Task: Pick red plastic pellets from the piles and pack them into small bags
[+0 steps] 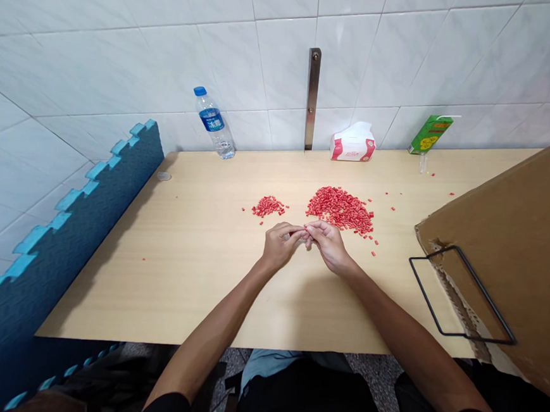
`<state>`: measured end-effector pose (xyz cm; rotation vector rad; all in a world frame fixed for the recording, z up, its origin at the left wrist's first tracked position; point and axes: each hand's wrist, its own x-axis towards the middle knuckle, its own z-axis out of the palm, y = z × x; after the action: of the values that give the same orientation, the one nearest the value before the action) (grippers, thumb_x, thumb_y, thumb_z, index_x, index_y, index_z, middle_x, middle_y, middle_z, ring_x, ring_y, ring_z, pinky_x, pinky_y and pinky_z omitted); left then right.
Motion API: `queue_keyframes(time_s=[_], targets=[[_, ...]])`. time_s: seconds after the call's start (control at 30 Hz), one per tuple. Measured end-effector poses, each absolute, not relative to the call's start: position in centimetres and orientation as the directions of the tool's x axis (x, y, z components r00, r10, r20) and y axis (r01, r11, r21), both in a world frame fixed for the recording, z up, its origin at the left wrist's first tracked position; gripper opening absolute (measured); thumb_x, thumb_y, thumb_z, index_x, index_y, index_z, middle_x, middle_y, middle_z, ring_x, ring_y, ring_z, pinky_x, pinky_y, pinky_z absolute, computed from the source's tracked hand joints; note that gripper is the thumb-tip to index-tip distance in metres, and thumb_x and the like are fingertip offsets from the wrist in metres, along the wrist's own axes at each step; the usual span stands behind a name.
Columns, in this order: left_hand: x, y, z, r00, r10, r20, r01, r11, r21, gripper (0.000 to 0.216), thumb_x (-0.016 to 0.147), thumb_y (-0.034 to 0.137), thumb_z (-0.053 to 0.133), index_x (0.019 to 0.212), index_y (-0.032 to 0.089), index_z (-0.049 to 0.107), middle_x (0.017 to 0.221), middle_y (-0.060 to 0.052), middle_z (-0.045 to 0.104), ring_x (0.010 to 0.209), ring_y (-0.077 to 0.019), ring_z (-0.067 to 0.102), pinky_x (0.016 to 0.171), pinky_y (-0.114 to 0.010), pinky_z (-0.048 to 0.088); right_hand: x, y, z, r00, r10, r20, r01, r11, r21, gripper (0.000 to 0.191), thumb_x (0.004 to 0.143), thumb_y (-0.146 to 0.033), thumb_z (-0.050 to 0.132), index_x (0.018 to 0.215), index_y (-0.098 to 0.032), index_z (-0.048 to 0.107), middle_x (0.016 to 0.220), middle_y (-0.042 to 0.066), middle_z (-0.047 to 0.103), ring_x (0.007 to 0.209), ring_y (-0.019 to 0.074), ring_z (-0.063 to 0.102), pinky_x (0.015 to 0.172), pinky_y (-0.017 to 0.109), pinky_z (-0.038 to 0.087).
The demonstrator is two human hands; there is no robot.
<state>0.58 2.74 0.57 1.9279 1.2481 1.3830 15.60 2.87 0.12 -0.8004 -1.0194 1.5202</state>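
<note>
The left hand (279, 244) and right hand (332, 243) meet, fingers pinched narrow on something too small to tell, at 7 o'clock of the red pellet pile (341, 209) on the table (180, 256); the pellets are likely light and hard, best nipped singly.

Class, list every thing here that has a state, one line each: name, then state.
water bottle: upright, capped.
tissue pack: open, tissue sticking out.
green carton: straw inserted.
large red pile: heaped, strays around.
small red pile: heaped, separate.
left hand: fingertips pinched.
right hand: fingertips pinched, meeting left.
</note>
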Motion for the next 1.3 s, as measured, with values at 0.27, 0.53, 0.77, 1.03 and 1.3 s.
queue_keyframes(time_s=[0.27,0.53,0.77,1.03,1.3], targets=[[0.4,2.7,0.3,0.077,0.866,0.494,0.429,-0.476,0.768,0.011,0.082,0.028,0.066,0.08,0.022,0.074,0.074,-0.003,0.072,0.069,-0.0147,0.066,0.069,-0.029,0.052,15.4,2.8,-0.1,-0.193,0.981,0.024,-0.413,-0.059,-0.909,0.024,0.073,-0.038,0.074,0.08,-0.016,0.066,0.064,0.0,0.066,0.049,0.0106,0.057,0.046,0.024,0.044],[0.4,2.8,0.2,0.072,0.876,0.477,0.418,-0.46,0.783,0.012,0.082,0.029,0.066,0.078,0.02,0.074,0.074,-0.004,0.073,0.069,-0.0149,0.066,0.068,-0.029,0.052,15.4,2.8,-0.1,-0.209,0.978,0.027,-0.409,-0.063,-0.91,0.026,0.074,-0.04,0.072,0.08,-0.016,0.064,0.066,0.0,0.066,0.049,0.0101,0.057,0.046,0.023,0.043],[0.6,2.6,0.5,0.092,0.86,0.503,0.449,-0.486,0.75,0.014,0.083,0.031,0.064,0.082,0.02,0.072,0.076,-0.004,0.071,0.07,-0.0146,0.064,0.069,-0.029,0.051,15.2,2.5,0.1,-0.156,0.986,0.053,-0.371,-0.009,-0.928,0.025,0.076,-0.041,0.07,0.077,-0.017,0.063,0.065,0.0,0.064,0.049,0.0097,0.055,0.045,0.023,0.042],[-0.1,3.1,0.8,0.054,0.849,0.525,0.479,-0.484,0.733,0.012,0.085,0.028,0.062,0.085,0.02,0.071,0.082,-0.004,0.071,0.075,-0.0149,0.064,0.072,-0.028,0.05,15.5,2.5,0.4,-0.069,0.995,0.078,-0.247,0.058,-0.967,0.036,0.083,-0.047,0.06,0.107,-0.021,0.061,0.07,0.0,0.063,0.049,0.0113,0.053,0.048,0.026,0.043],[-4.3,7.1,-0.2,-0.178,0.842,0.509,0.678,-0.27,0.684,0.008,0.079,0.021,0.065,0.084,0.021,0.07,0.084,-0.005,0.067,0.083,-0.0199,0.06,0.078,-0.033,0.047,20.0,4.8,0.0,0.294,0.859,0.42,0.703,0.103,-0.704,0.022,0.087,-0.034,0.049,0.095,-0.018,0.063,0.099,0.011,0.063,0.097,0.0268,0.053,0.089,0.045,0.037]])
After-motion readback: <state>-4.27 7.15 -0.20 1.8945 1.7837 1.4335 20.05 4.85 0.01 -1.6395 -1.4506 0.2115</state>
